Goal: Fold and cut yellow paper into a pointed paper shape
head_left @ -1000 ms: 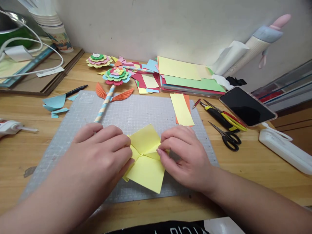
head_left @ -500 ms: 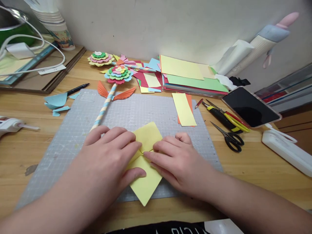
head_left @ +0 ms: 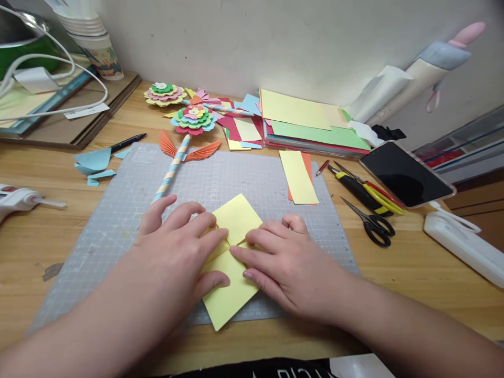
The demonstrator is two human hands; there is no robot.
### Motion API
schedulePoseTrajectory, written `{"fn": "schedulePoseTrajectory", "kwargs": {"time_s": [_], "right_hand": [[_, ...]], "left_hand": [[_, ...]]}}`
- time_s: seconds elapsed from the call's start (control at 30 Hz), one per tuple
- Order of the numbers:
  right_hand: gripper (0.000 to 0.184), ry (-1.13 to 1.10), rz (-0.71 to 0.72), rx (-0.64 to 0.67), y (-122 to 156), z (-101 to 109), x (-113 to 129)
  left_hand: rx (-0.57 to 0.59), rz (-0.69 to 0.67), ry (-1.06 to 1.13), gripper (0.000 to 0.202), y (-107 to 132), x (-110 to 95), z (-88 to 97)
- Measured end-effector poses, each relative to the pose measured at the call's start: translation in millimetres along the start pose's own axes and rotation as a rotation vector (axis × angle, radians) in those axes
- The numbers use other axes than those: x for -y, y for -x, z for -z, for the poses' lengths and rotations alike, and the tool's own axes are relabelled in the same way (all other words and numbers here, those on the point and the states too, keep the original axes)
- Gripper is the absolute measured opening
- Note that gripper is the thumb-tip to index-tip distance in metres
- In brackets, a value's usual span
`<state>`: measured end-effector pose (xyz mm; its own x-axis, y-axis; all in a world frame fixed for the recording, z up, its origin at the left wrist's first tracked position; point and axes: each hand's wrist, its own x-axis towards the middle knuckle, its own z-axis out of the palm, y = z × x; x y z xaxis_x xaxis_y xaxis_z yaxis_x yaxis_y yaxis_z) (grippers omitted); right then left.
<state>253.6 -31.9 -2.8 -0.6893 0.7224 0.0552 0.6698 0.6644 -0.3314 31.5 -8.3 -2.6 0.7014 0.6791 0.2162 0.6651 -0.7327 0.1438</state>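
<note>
A folded sheet of yellow paper [head_left: 232, 299] lies turned like a diamond on the grey cutting mat [head_left: 252, 173], its folded edges meeting near the middle. My left hand [head_left: 177, 257] rests over its left side, fingers spread and curved, thumb apart. From the right, my right hand [head_left: 283, 257] pins the sheet, its index fingertip at the centre fold and its thumb lower down by the paper's right edge. Both hands hide parts of the side corners. Beyond my left hand is a striped paper stick [head_left: 171, 170] with orange pleated wings [head_left: 202, 151] and a layered paper flower [head_left: 193, 119].
Yellow and orange strips [head_left: 299, 178] lie at the mat's upper right. Scissors [head_left: 374, 223], pliers [head_left: 360, 191] and a phone [head_left: 407, 173] are on the right. A glue gun [head_left: 19, 199] and blue scraps [head_left: 93, 160] lie left. Stacked coloured paper [head_left: 299, 107] stands behind.
The yellow paper has turned slightly, its lower corner swinging left. My left fingers have lifted and spread a little more. My right hand stays almost in place.
</note>
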Motion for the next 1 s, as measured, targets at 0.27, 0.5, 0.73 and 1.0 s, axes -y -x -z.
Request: {"fn": "schedulePoseTrajectory", "kwargs": {"time_s": [0.27,0.5,0.73,1.0], "right_hand": [[0.033,-0.004,0.003,-0.024,0.4,-2.9,0.3],[0.032,0.058,0.038,-0.015,-2.3,-6.7,1.7],[0.035,-0.041,0.029,-0.120,-1.6,-6.4,-0.2],[0.030,-0.008,0.047,-0.040,-2.6,-4.5,1.0]], "left_hand": [[0.015,0.026,0.006,0.031,-0.1,-1.0,0.8],[0.024,0.063,0.025,0.025,-2.8,-2.9,2.8],[0.031,0.072,0.026,0.025,-2.8,-3.4,1.6],[0.031,0.067,0.023,0.027,-2.0,-3.9,1.0]]}}
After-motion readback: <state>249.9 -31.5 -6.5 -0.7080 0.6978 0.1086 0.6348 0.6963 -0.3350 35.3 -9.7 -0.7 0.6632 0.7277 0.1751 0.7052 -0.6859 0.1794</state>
